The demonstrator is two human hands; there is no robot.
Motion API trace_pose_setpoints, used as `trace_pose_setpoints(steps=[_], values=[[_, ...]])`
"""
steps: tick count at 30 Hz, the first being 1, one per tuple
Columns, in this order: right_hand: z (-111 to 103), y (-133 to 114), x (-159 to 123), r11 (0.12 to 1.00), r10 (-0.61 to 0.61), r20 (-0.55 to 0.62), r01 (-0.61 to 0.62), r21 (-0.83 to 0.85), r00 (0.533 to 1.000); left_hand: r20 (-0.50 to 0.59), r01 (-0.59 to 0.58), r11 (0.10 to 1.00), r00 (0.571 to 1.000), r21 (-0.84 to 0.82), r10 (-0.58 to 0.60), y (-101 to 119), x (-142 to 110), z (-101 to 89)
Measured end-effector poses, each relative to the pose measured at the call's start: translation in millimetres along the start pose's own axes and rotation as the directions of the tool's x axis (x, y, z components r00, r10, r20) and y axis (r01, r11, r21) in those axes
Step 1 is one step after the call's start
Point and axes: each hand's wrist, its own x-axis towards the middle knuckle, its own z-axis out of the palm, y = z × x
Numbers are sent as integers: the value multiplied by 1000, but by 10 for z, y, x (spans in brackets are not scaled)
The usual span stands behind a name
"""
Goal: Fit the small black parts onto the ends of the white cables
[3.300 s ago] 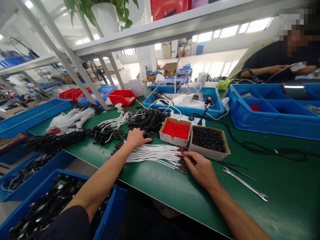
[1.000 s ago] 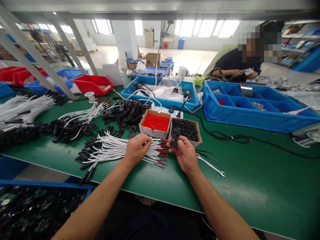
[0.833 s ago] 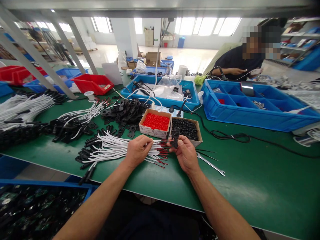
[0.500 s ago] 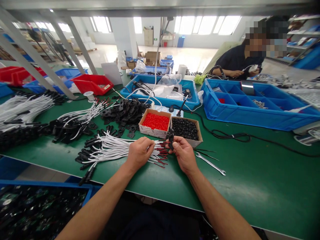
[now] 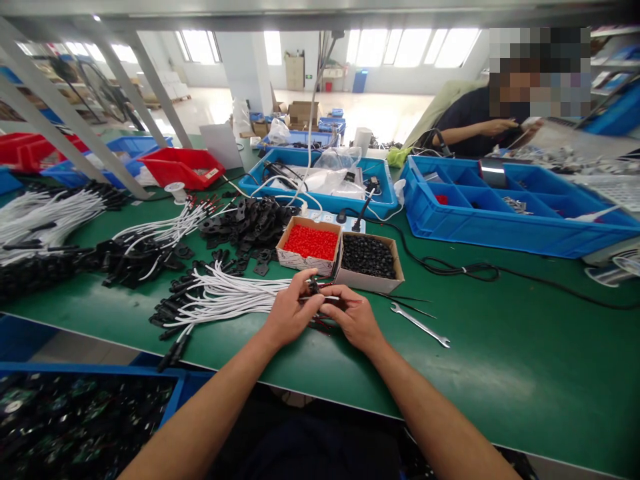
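My left hand (image 5: 291,313) pinches a small black plastic part (image 5: 314,285) between thumb and fingers, over the wire ends. Close against it, my right hand (image 5: 357,320) is closed on a white cable (image 5: 329,298) with thumb and forefinger; the cable's far end is hidden by the fingers. Below and left of both hands lies a bundle of white cables (image 5: 235,293) with black connectors on the left and red and black wire ends on the right. Just behind the hands stand a box of red caps (image 5: 305,262) and a box of black parts (image 5: 345,279).
An open-ended wrench (image 5: 421,325) and thin black tweezers-like tools (image 5: 413,300) lie to the right. Flat black brackets (image 5: 250,223) are piled behind the cables. Blue bins (image 5: 500,233) and a red bin (image 5: 177,171) stand farther back. A co-worker (image 5: 465,123) sits across the table.
The black part has passed from my right hand to my left. My hands have come together, and the right one has moved left onto a white cable.
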Motion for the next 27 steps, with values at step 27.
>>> trace_pose_setpoints(steps=[27], values=[[-504,-313,468,526,-306,-137,48,-849,942,47,-346,883,936,317,350,-391,67,53]])
